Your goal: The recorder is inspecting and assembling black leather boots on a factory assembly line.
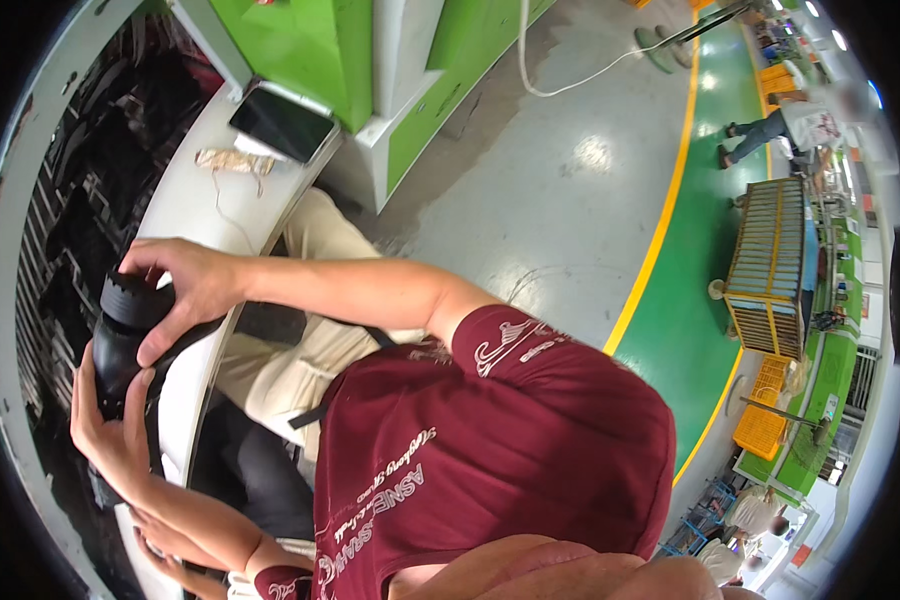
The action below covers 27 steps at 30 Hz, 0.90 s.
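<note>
While the right hand (195, 280) grips the toothed end of one black part (117, 350), the left hand (110, 435) curls around its other end. Both hands hold on to it at 9 o'clock, next to the white table (180, 190). Behind it, a big bin (6, 210) is full of dark pieces (95, 150), all jumbled, too many to count. I can't tell if the part touches them.

At 10 o'clock on the table lie one crumpled gold thing (235, 160) with a string and, just past it toward 11, one black screen (282, 125). At 3 o'clock stands one slatted cart (765, 270); what it holds is hard to see. Near 4 o'clock are at least two yellow crates (760, 435). White writing runs over the dark red shirt (530, 450).
</note>
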### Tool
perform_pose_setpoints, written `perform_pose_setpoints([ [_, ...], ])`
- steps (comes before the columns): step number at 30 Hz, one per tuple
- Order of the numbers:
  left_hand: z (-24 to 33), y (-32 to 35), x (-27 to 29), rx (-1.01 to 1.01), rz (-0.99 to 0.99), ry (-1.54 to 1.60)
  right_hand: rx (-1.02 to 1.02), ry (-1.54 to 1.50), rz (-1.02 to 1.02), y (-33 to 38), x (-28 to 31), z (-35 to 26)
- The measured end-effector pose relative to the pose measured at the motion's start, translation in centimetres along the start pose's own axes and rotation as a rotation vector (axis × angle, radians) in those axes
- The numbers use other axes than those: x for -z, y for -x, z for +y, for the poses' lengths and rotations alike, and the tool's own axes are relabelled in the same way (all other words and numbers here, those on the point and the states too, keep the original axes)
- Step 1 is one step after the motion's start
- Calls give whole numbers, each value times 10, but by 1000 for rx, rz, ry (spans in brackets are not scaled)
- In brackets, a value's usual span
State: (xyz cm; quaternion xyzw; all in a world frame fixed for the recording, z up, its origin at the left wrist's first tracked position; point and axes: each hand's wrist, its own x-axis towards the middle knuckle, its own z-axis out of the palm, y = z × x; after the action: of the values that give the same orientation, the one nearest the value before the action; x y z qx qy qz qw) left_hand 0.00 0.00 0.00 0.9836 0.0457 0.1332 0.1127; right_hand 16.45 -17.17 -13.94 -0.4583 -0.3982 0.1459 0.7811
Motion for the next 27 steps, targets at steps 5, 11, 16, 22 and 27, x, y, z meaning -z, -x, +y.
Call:
perform_pose_setpoints([
  [5, 9, -48, 32, -13, 44, -22, 10, -93, 8, -46, 12, -29],
  [11, 27, -84, 3, -125, 135, -48, 72, 12, 34, -63, 50, -25],
  [16, 46, -88, 13, -164, 124, -39, 19, -10, 37, -57, 46, -28],
  [22, 38, -86, 3, -207, 111, -84, -6, 162, 46, -35, 49, -31],
  [27, 33, -81, 1, -197, 33, -157, -29, 135, 100, -41, 40, -42],
])
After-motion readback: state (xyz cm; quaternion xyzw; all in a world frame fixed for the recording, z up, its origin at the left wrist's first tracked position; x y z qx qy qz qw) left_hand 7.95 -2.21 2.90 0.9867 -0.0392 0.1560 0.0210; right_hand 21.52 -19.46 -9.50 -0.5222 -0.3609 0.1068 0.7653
